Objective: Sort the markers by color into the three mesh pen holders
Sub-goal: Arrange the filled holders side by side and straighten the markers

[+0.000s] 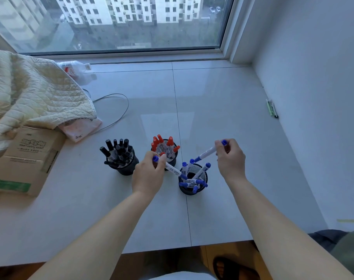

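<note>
A: From the head camera, what do the hands hold?

B: The left hand (148,174) pinches a blue marker (171,168) near its upper cap, the marker slanting down with its lower end at the rim of the blue-marker holder (192,179). The right hand (230,158) grips a second blue marker (208,151) by its top end, tilted, its lower tip hanging above that same holder, not touching it.

A: And the holders?

B: Three black mesh pen holders stand on the pale tiled sill (222,93). The left holder (122,162) is full of black markers (117,150), the middle holder (165,151) has red markers (162,143), and the nearest one on the right has blue markers (194,181).

A: Anything else?

B: A cardboard box (24,158) and a quilted blanket (30,93) lie at the left, with a plastic bottle (75,69) and a grey cable (115,106) behind.
</note>
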### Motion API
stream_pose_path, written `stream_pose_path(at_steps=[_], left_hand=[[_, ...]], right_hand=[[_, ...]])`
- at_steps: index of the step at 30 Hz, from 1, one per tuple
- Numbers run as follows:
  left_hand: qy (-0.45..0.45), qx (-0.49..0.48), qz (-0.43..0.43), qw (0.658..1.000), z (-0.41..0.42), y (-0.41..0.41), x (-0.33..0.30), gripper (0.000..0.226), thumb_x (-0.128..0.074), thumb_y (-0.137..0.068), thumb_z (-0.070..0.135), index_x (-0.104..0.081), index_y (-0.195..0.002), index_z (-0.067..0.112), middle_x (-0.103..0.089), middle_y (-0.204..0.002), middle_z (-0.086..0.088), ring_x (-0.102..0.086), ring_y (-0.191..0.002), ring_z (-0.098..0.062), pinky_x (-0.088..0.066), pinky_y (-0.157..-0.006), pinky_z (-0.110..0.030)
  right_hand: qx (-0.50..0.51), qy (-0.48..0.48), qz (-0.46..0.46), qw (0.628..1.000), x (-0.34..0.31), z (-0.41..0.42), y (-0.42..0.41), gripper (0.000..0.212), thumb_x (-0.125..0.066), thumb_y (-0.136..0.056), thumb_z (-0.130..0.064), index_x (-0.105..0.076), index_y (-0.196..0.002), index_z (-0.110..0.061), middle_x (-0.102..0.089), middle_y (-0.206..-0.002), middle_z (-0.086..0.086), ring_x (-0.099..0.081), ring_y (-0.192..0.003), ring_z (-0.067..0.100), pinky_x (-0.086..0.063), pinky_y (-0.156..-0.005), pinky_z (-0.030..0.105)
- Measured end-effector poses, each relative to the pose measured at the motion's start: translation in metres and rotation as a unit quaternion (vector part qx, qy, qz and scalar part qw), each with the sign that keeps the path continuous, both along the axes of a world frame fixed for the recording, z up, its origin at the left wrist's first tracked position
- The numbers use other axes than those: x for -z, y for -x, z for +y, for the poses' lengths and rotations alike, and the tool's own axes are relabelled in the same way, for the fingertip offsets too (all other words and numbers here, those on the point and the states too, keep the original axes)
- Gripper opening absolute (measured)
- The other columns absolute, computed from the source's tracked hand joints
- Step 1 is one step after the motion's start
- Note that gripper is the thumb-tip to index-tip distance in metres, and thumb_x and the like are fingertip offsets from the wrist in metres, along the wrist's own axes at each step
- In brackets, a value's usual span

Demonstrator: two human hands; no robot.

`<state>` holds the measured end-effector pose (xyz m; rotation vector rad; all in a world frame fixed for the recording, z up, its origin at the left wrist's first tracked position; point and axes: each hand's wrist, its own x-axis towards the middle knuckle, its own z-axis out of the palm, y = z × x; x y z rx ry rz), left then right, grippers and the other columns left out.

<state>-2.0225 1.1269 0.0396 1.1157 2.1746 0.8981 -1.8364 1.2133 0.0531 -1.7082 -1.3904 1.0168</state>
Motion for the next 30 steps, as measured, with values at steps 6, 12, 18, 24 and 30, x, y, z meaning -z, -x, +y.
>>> stream_pose_path(at_steps=[6,12,18,24,30], left_hand=[[-0.02,-0.096,-0.151,0.984,-0.006,0.006,-0.001,0.019,-0.045,-0.094,0.027,-0.053,-0.076,0.024,-0.061,-0.066,0.001,-0.057,-0.066,-0.017,-0.048,-0.066,-0.032],[0.01,-0.117,-0.313,0.942,-0.009,0.008,-0.007,0.024,-0.04,-0.096,0.022,-0.064,-0.096,0.019,-0.061,-0.07,0.002,-0.052,-0.064,-0.009,-0.042,-0.061,-0.023],[0.049,-0.131,-0.512,0.848,-0.009,0.006,-0.015,0.019,-0.046,-0.096,0.024,-0.064,-0.098,0.019,-0.067,-0.08,0.005,-0.054,-0.072,-0.007,-0.043,-0.066,-0.026],[0.045,-0.042,-0.571,0.818,-0.012,0.005,-0.018,0.016,-0.049,-0.095,0.017,-0.059,-0.107,0.02,-0.073,-0.086,0.008,-0.06,-0.081,-0.008,-0.044,-0.071,-0.027],[0.055,0.01,-0.456,0.888,-0.014,0.003,-0.017,0.015,-0.052,-0.094,0.015,-0.049,-0.108,0.019,-0.07,-0.102,0.01,-0.061,-0.098,-0.005,-0.048,-0.078,-0.027]], right_hand=[[0.139,0.074,0.122,0.98,-0.006,-0.002,-0.005,0.009,-0.046,-0.091,-0.021,-0.049,-0.088,-0.013,-0.057,-0.068,0.001,-0.052,-0.054,0.012,-0.045,-0.056,0.026],[0.155,0.22,0.339,0.901,-0.014,-0.009,-0.001,0.016,-0.044,-0.093,-0.016,-0.052,-0.082,-0.008,-0.056,-0.071,0.004,-0.049,-0.058,0.012,-0.042,-0.057,0.025],[0.073,0.256,0.418,0.868,-0.014,-0.013,0.004,0.008,-0.049,-0.094,-0.012,-0.056,-0.094,-0.016,-0.065,-0.084,0.002,-0.057,-0.073,0.011,-0.044,-0.071,0.025],[0.018,0.19,0.225,0.956,-0.009,-0.016,0.007,0.01,-0.056,-0.09,-0.012,-0.055,-0.1,-0.013,-0.065,-0.091,0.003,-0.059,-0.089,0.018,-0.05,-0.088,0.038],[0.017,0.133,0.036,0.99,0.004,-0.019,0.007,0.016,-0.052,-0.091,-0.028,-0.062,-0.097,-0.017,-0.059,-0.077,-0.008,-0.054,-0.068,0.008,-0.047,-0.073,0.033]])
